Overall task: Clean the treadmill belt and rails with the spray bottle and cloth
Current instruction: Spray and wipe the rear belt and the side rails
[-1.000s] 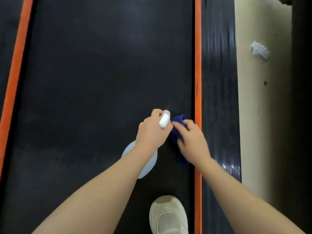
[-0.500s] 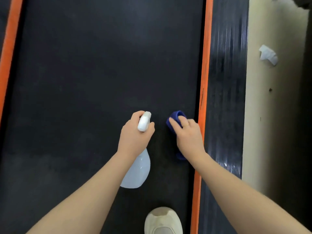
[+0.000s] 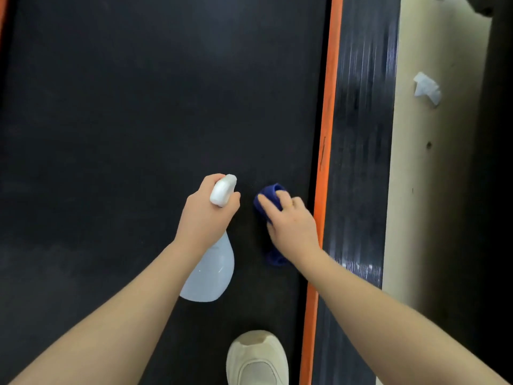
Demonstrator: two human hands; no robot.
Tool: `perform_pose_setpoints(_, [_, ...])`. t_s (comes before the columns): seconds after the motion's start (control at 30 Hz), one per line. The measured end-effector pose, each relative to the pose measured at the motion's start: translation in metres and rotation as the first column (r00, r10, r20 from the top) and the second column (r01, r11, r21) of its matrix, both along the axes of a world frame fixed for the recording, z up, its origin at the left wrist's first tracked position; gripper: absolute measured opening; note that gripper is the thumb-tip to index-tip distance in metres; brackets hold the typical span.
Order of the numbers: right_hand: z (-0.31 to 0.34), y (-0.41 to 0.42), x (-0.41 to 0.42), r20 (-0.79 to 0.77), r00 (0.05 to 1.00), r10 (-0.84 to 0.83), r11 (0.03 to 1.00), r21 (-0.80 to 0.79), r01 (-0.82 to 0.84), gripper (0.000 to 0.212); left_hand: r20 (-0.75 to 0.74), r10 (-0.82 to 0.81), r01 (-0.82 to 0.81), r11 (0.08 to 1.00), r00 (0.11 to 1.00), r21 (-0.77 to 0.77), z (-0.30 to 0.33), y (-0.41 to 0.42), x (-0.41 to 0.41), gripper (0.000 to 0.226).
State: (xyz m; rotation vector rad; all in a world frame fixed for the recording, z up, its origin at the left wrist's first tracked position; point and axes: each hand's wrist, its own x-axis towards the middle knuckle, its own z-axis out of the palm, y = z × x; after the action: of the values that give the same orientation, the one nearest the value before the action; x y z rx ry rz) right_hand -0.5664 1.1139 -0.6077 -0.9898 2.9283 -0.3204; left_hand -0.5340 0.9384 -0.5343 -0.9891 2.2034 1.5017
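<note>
The black treadmill belt (image 3: 138, 120) fills most of the view, edged on the right by an orange stripe (image 3: 327, 107) and a ribbed black side rail (image 3: 361, 134). My left hand (image 3: 205, 218) grips the neck of a pale translucent spray bottle (image 3: 213, 273), its white nozzle (image 3: 222, 190) pointing forward above the belt. My right hand (image 3: 291, 226) presses a dark blue cloth (image 3: 268, 198) onto the belt close to the orange stripe, fingers spread over it. Part of the cloth shows below my wrist.
My pale shoe (image 3: 258, 359) stands on the belt at the bottom. Beyond the right rail lies a cream floor (image 3: 433, 190) with a crumpled white paper (image 3: 426, 88). A thin orange strip (image 3: 2, 12) marks the belt's left edge.
My hands have separated: the left hand with the bottle has drawn away to the left, and the right hand has slid the cloth a little away from the orange stripe. The view has shifted.
</note>
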Motion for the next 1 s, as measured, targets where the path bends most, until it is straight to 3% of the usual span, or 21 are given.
perform_pose_setpoints(0.07, [-0.001,0.006,0.021,0.019,0.994,0.106,0.994,0.006,-0.106,0.05,0.02,0.024,-0.023,1.0,1.0,-0.01,-0.008,-0.005,0.003,0.031])
perform_pose_setpoints(0.17, [-0.005,0.005,-0.005,-0.079,0.979,0.19,0.982,0.032,-0.188,0.047,0.04,0.054,-0.054,0.998,0.998,-0.013,-0.017,-0.009,0.011,0.032])
perform_pose_setpoints(0.23, [-0.004,-0.008,-0.035,-0.129,0.99,0.057,0.997,0.065,-0.049,0.049,0.052,0.062,-0.062,0.998,0.997,-0.015,-0.021,-0.011,0.016,0.032])
perform_pose_setpoints(0.3, [0.005,-0.026,-0.061,-0.048,0.984,-0.172,0.972,0.152,0.178,0.056,0.055,0.068,-0.066,0.997,0.996,-0.034,-0.023,-0.012,0.018,0.033])
perform_pose_setpoints(0.37, [0.005,-0.033,-0.064,0.028,0.961,-0.274,0.943,0.206,0.262,0.058,0.062,0.046,-0.043,0.998,0.997,-0.046,-0.022,-0.014,0.018,0.034])
perform_pose_setpoints(0.43, [0.007,-0.033,-0.038,0.022,0.981,-0.193,0.974,0.124,0.188,0.06,0.075,0.035,-0.032,0.999,0.997,-0.037,-0.021,-0.016,0.018,0.033])
perform_pose_setpoints(0.57, [-0.007,-0.002,0.042,0.011,0.983,0.184,0.982,0.033,-0.185,0.052,0.025,0.047,-0.046,0.998,0.999,-0.033,-0.016,-0.015,0.021,0.026])
perform_pose_setpoints(0.63, [-0.005,0.0,0.036,0.004,0.971,0.238,0.971,0.017,-0.238,0.051,0.005,0.043,-0.043,0.999,0.999,-0.013,-0.013,-0.015,0.021,0.022])
perform_pose_setpoints(0.7, [-0.006,-0.012,0.011,-0.074,0.989,0.125,0.991,0.047,-0.122,0.048,0.005,0.047,-0.047,0.999,0.999,0.002,-0.01,-0.017,0.022,0.022])
perform_pose_setpoints(0.73, [-0.003,-0.021,-0.004,-0.073,0.997,-0.025,0.998,0.052,0.029,0.048,0.004,0.057,-0.057,0.998,0.998,0.001,-0.009,-0.018,0.022,0.023])
perform_pose_setpoints(0.8, [0.003,-0.037,-0.027,0.04,0.935,-0.352,0.932,0.104,0.346,0.049,-0.005,0.064,-0.064,0.998,0.998,-0.005,-0.006,-0.02,0.023,0.025])
perform_pose_setpoints(0.83, [0.005,-0.043,-0.027,0.077,0.902,-0.426,0.9,0.137,0.414,0.049,-0.013,0.055,-0.055,0.998,0.998,-0.005,-0.002,-0.02,0.023,0.027])
perform_pose_setpoints(0.9, [0.009,-0.054,-0.008,0.081,0.933,-0.352,0.933,0.106,0.343,0.054,-0.039,0.023,-0.023,1.0,0.999,-0.003,0.006,-0.022,0.022,0.028])
perform_pose_setpoints(1.0, [0.006,-0.057,0.044,0.054,0.997,0.063,0.995,0.072,-0.067,0.064,-0.093,-0.041,0.037,0.998,0.995,-0.05,0.018,-0.031,0.019,0.027])
